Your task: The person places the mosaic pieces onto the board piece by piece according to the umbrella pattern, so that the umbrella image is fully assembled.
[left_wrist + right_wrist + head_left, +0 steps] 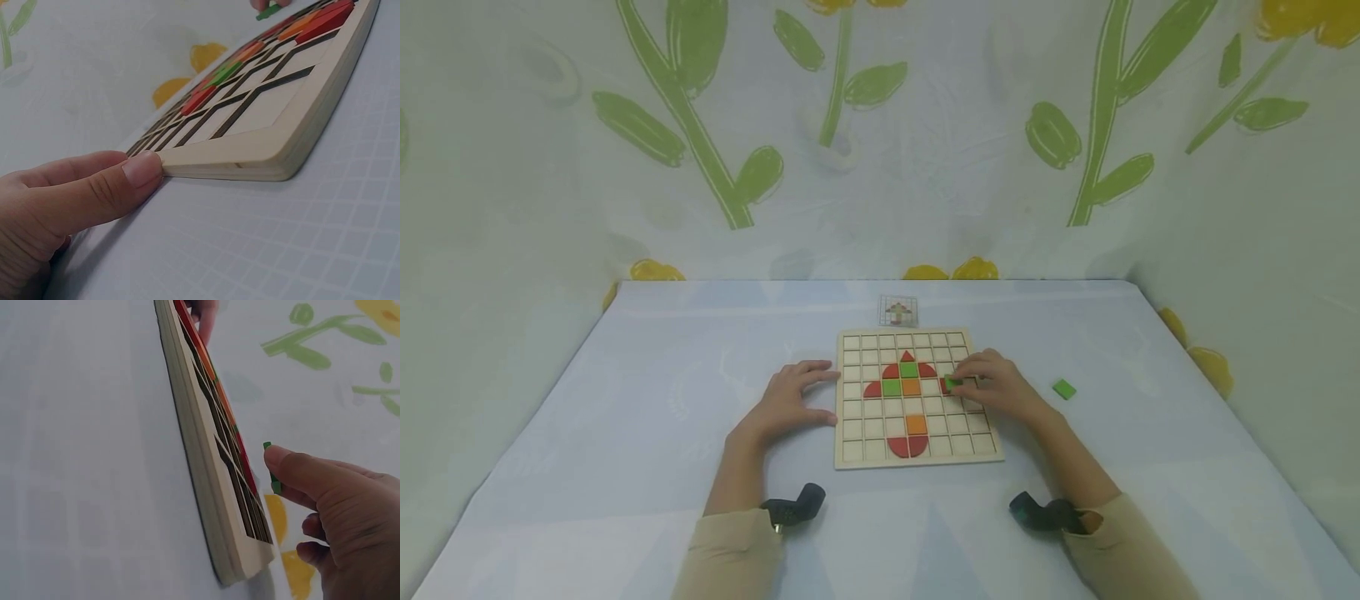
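Observation:
A square wooden grid board point(865, 427) lies flat on the table. My left hand point(784, 406) rests against its left edge, fingers and thumb spread and touching the rim. Over the board's right part, my right hand point(1002, 389) pinches a green square tile point(276, 487) between thumb and fingers, held just above the grid. Partly covered by that hand is a red tile point(945, 387). Set in the cells are a red triangle point(907, 357), rounded red tiles point(898, 447), two green squares point(891, 387) and two orange squares point(916, 425).
Beyond the board's far edge lies a small card point(898, 311) with a printed grid pattern in similar colours. A loose green tile point(1064, 389) sits on the table point(625, 417) to the right of my right hand. A flower-printed cloth point(925, 167) hangs behind.

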Tool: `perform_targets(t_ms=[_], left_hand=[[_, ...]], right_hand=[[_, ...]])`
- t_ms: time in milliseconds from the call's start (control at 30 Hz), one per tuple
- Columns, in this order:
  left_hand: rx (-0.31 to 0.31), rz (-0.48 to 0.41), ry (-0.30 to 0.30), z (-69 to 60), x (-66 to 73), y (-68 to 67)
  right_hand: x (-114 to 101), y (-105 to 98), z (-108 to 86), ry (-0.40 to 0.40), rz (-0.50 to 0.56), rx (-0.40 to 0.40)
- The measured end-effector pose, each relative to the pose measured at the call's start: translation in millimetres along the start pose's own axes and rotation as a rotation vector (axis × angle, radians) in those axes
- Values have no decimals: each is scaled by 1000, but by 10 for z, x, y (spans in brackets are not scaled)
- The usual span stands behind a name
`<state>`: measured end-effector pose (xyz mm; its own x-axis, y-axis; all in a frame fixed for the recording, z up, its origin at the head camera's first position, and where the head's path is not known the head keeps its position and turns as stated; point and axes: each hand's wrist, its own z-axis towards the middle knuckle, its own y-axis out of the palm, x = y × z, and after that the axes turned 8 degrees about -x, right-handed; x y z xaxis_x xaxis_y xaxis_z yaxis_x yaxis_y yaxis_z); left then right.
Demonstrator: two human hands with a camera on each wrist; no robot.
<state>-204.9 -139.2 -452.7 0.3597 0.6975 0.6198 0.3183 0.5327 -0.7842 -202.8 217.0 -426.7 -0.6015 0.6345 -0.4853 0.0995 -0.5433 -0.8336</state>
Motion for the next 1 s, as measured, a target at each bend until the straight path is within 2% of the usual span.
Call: perform_targets(t_ms=[233, 500, 700, 1000], left_hand=[[-2, 1, -6, 13, -2, 17], [5, -1, -2, 10, -7, -1], [0, 1, 3, -1, -5, -7], [4, -8, -2, -10, 29, -24]], right_hand=[[-65, 76, 86, 13, -17, -60], [-127, 143, 176, 19, -28, -91], [-134, 190, 201, 70, 4, -120], [-121, 208, 212, 37, 27, -71]])
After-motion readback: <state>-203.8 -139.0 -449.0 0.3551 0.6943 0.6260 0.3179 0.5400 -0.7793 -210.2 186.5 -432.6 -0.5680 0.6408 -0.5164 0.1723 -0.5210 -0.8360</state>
